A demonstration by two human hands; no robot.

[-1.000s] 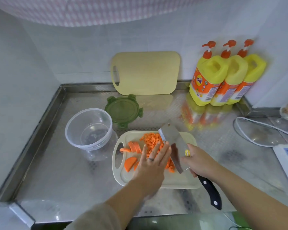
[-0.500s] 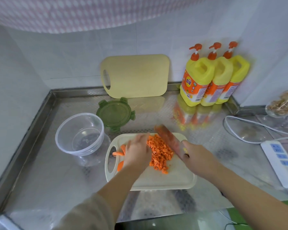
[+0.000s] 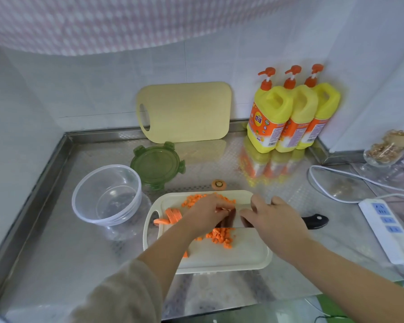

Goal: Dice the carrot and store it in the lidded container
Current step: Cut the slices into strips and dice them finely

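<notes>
A cream cutting board (image 3: 243, 255) lies on the steel counter with a pile of diced carrot (image 3: 219, 237) and a few carrot slices (image 3: 173, 215) at its left end. A cleaver lies flat across the board, its black handle (image 3: 315, 221) pointing right. My right hand (image 3: 273, 220) grips the cleaver where blade meets handle. My left hand (image 3: 205, 215) is cupped over the dice, fingers curled against the blade. The clear round container (image 3: 107, 194) stands open left of the board. Its green lid (image 3: 155, 163) lies behind it.
A cut carrot end (image 3: 219, 184) sits just behind the board. A yellow cutting board (image 3: 184, 111) leans on the back wall beside three yellow pump bottles (image 3: 289, 113). A white power strip (image 3: 383, 227) with its cable and a glass dish (image 3: 387, 148) lie at the right.
The cleaver went from upright in my right hand to flat on the board, handle out to the right. My left hand moved from the slices to the diced pile beside the blade.
</notes>
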